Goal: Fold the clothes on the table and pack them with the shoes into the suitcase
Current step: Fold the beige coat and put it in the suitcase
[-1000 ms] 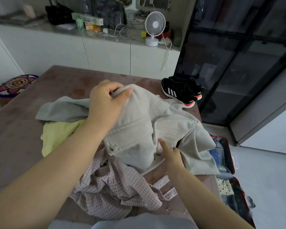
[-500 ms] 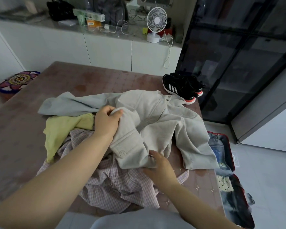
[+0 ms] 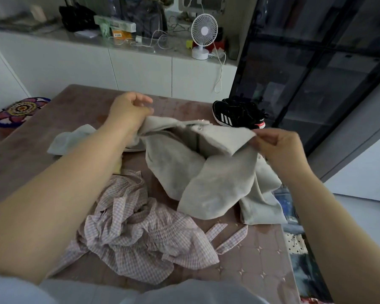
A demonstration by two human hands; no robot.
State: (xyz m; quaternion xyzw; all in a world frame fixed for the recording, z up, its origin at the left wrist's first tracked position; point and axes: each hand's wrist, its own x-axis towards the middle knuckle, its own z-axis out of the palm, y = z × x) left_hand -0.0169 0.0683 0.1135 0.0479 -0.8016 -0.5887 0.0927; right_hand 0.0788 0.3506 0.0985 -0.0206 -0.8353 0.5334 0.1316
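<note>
Brown patterned counter (image 3: 70, 115) filled the middle of a room, with white cabinets (image 3: 140, 73) behind. Left fingers (image 3: 143, 101) curled over one upper edge of the pale grey jacket (image 3: 202, 178), and right fingers (image 3: 264, 137) pinched a flap at the other. The left hand (image 3: 130, 110) and right hand (image 3: 279, 145) held the jacket's top raised between them while the rest draped down onto the counter. Just beside it, nearer the person, lay a crumpled pink checked garment (image 3: 140, 235). Black shoes (image 3: 237, 114) sat at the far right corner. Beyond the counter's right edge, on the floor, the open suitcase (image 3: 294, 238) showed, partly hidden by the right arm.
</note>
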